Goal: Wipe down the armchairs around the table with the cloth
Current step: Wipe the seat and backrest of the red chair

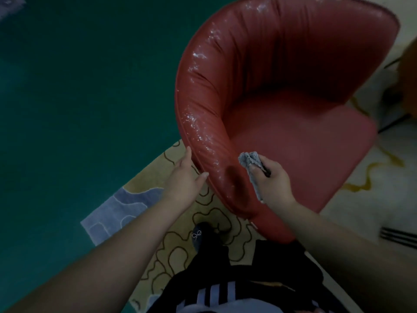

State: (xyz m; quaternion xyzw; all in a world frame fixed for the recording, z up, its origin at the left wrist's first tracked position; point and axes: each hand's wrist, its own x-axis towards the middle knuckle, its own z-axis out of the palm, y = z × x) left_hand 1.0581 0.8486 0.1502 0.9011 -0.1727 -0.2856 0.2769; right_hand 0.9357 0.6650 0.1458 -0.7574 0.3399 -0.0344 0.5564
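A red leather armchair (282,105) with a curved back fills the upper right; its padded rim is worn with white flaking patches. My right hand (274,179) grips a bunched grey cloth (250,160) just inside the near end of the armrest, above the seat. My left hand (184,175) has straight fingers and touches the outer side of the same armrest.
Dark green carpet (79,98) lies to the left, with a beige patterned rug (180,233) under my feet and a pale rug (372,188) to the right. My dark shoe (202,236) stands next to the chair base. Dark table or chair legs (397,237) show at right.
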